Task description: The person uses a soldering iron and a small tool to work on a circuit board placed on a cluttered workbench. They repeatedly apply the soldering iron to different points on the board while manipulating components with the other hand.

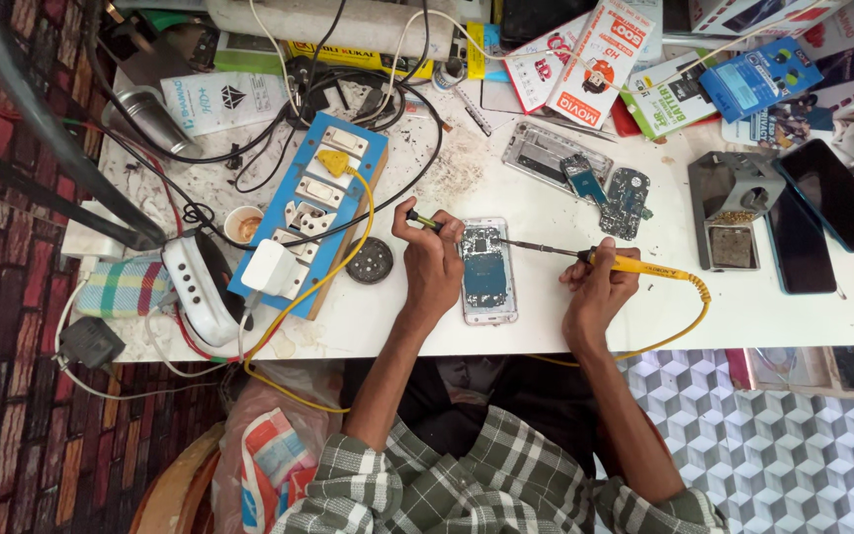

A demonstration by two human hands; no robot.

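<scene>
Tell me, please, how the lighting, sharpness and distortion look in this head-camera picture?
Head view: bright, even light, the white table nearly washed out; soft shadows under the left hand and right hand; opened phone sharp; edges bowed by the wide lens.

Up beyond the right hand's fingers (585, 280), a red-and-white card pack (600, 61) lies tilted. Right of it sits a blue blister pack (758, 77), over a white-and-green pack (666, 99). Far beyond the left hand's fingers (417, 220), a white flat pack (224, 99) with a dark diamond mark. Out right of the right fingers, two dark phone screens (834, 193), blank.
</scene>
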